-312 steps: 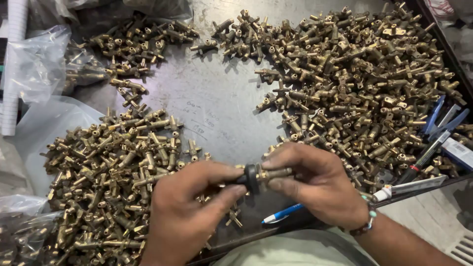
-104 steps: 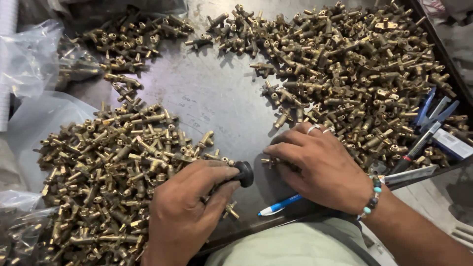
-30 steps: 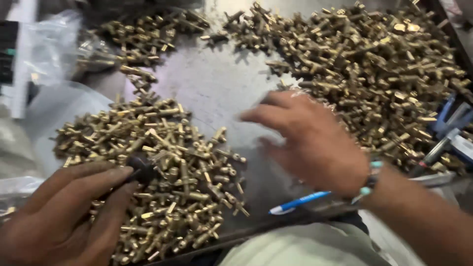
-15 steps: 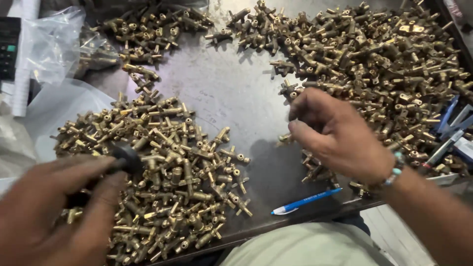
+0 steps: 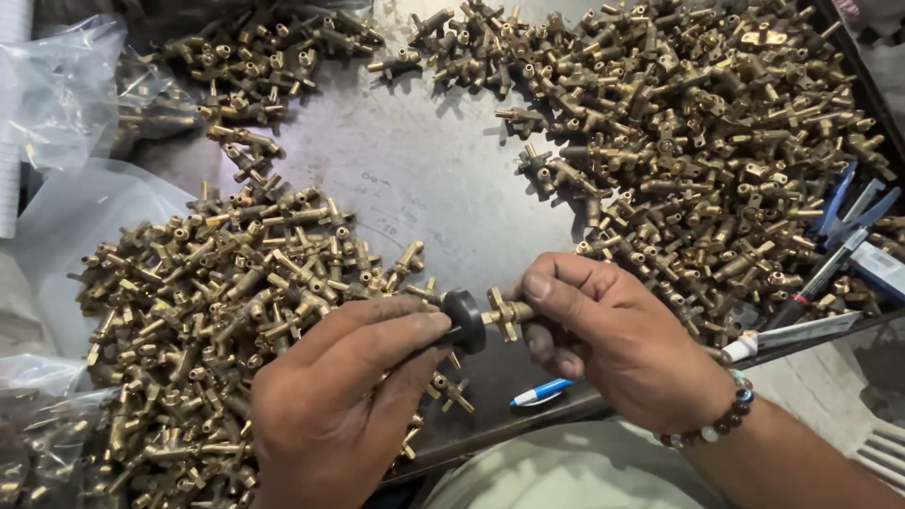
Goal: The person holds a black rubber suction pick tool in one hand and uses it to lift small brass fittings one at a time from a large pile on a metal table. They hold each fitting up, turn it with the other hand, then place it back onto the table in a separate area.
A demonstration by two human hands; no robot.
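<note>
Meeting again over the near edge of the dark tray [image 5: 443, 179], the hands have closed in from apart: right hand [image 5: 622, 344] now pinches a cross-shaped brass fitting [image 5: 506, 313] against the black round tool [image 5: 465, 320] gripped by the left hand [image 5: 344, 405]. Fitting looks dull gold, stubby-armed. Brass heaps [image 5: 236, 283] flank both sides.

Dull yellow brass fittings [image 5: 716, 160] are glinting on a dark, smooth metal tray [image 5: 424, 179] (scuffed, faintly shiny); the black knob [image 5: 464, 320] is looking matt, the clear plastic bags [image 5: 66, 85] glossy and crinkled.
</note>
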